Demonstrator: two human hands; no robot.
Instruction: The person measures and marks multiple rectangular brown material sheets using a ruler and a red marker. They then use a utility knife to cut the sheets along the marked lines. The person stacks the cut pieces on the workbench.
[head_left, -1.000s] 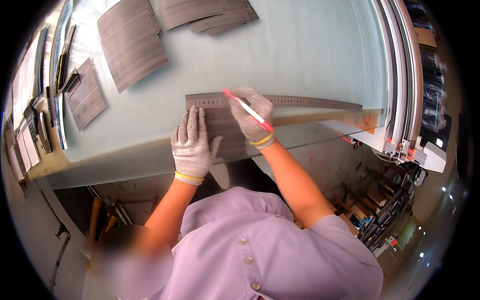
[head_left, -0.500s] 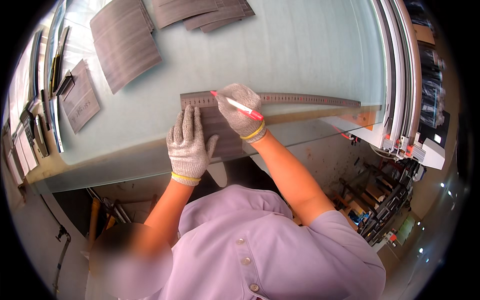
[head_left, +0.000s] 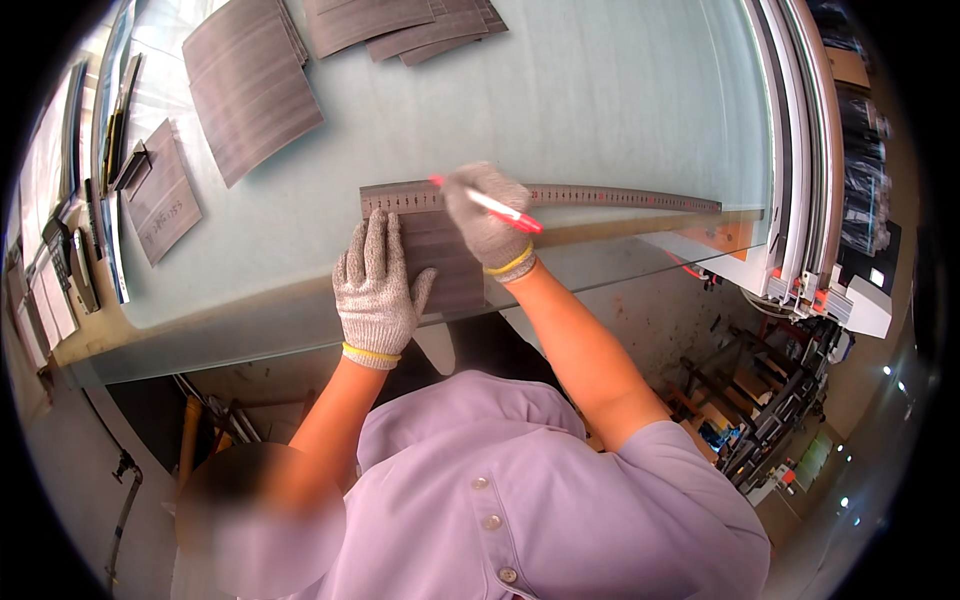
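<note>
My left hand (head_left: 378,290), in a grey knitted glove with a yellow cuff, lies flat with fingers stretched out, pressing at the left edge of a dark grey-brown sheet (head_left: 455,265). Its fingertips reach the lower edge of a long steel ruler (head_left: 620,199), which lies along the sheet's far edge and runs off to the right. My right hand (head_left: 487,215), gloved alike and slightly blurred, is closed round a white marker pen (head_left: 495,206) with red ends. One red end points up and left over the ruler.
Larger grey-brown sheets (head_left: 255,90) and a stack of smaller sheets (head_left: 440,30) lie farther back on the glass-topped table (head_left: 620,100). At left are a marked sheet piece (head_left: 165,200), a dark clip-like block (head_left: 131,170) and a utility knife (head_left: 82,270). A metal rail (head_left: 800,150) borders the right side.
My right hand has shifted slightly right with the marker pen, its tip moving a little right and up along the ruler. The left hand, ruler and sheet stay put.
</note>
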